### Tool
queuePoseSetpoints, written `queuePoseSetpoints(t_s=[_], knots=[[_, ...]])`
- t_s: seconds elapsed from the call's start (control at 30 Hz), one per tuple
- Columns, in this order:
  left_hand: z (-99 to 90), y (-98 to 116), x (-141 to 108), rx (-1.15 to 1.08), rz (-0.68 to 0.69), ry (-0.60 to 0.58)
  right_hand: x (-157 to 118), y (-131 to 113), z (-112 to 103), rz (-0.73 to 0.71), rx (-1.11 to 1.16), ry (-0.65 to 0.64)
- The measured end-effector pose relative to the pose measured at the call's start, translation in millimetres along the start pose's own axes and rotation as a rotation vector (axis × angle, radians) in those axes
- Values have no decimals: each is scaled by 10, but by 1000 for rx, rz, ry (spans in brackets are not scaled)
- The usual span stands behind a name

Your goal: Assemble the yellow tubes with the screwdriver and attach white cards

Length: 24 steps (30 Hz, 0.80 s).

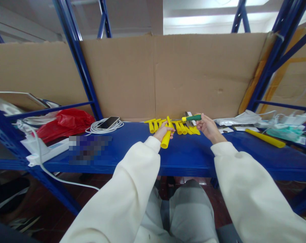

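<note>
My left hand (163, 131) is closed around a yellow tube (166, 139), its open round end tilted toward me. In my right hand (207, 126) is a screwdriver (193, 117) with a green and yellow handle, held by the handle's end. Its shaft points left, toward the top of the held tube; whether the tip touches it is too small to tell. Several yellow tube pieces (178, 128) lie in a row on the blue shelf (190, 153), on both sides of my left hand.
A phone (108, 123) rests on a coiled white cable (93, 128) at the left, near a red plastic bag (67, 123) and a white power strip (57, 147). A long yellow tube (265, 138) lies at the right. Cardboard (188, 74) stands behind.
</note>
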<state>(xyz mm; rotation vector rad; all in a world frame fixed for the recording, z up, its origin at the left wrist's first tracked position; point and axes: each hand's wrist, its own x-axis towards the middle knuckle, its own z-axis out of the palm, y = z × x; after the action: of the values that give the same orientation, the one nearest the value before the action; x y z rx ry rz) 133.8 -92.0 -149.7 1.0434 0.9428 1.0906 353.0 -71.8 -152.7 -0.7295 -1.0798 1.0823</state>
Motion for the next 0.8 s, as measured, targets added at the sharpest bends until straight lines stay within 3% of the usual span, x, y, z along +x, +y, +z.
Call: queuePoseSetpoints(t_s=[0.23, 0.6, 0.8], knots=[[3, 7, -5, -2, -4, 9, -3, -9, 12, 16, 33, -23], [-31, -53, 63, 11, -14, -15, 43, 12, -24, 63, 25, 75], [-15, -46, 45, 14, -10, -1, 5, -1, -8, -15, 23, 42]])
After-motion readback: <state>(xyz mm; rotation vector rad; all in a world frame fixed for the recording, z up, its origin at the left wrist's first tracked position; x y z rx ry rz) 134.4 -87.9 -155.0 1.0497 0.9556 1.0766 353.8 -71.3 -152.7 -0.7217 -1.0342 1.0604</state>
